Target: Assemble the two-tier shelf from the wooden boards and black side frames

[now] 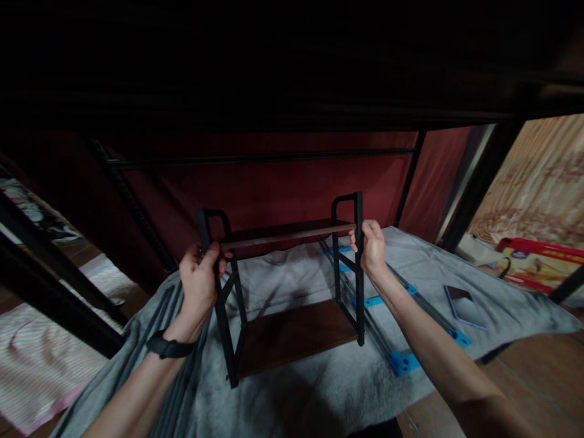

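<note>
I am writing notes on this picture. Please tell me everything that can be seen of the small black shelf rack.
The small shelf rack stands upright on a grey blanket. It has black metal side frames with rounded top handles and two brown, wood-looking boards, upper and lower. The left hand grips the left frame; the right hand grips the right front post.

Phone [464, 306] on grey blanket [292, 389]
</note>
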Motion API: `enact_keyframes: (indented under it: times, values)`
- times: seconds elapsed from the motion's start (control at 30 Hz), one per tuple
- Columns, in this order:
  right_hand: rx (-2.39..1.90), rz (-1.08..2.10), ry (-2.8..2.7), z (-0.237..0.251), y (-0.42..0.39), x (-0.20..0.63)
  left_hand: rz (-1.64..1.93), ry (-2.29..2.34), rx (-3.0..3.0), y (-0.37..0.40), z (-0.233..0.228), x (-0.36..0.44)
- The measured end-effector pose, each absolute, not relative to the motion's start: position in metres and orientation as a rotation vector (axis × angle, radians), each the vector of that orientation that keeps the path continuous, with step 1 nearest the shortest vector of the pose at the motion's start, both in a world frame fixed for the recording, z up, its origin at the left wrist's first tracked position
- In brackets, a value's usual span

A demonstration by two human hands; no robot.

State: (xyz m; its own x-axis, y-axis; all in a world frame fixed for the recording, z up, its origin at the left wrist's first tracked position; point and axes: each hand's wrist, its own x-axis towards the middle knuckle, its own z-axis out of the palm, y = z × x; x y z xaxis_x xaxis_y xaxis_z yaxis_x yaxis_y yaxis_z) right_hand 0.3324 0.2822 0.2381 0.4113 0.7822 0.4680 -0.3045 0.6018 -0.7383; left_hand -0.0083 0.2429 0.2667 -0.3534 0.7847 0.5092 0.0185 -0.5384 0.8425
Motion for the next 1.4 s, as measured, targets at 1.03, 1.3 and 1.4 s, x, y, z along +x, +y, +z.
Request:
enact_keyframes:
  times: [1.03,1.3,1.4]
  values:
    - [-0.664,0.413,-0.698,0.186,0.199,0.361,1.734,1.704,2.779,0.16,0.178,-0.012]
    - [-0.62,0.6,-0.624,0.176,0.205,0.392,1.613,1.708,2.904,0.157,0.193,-0.012]
    - [-0.692,0.62,-0.683,0.178,0.2,0.4,1.587,1.734,2.937,0.156,0.196,-0.014]
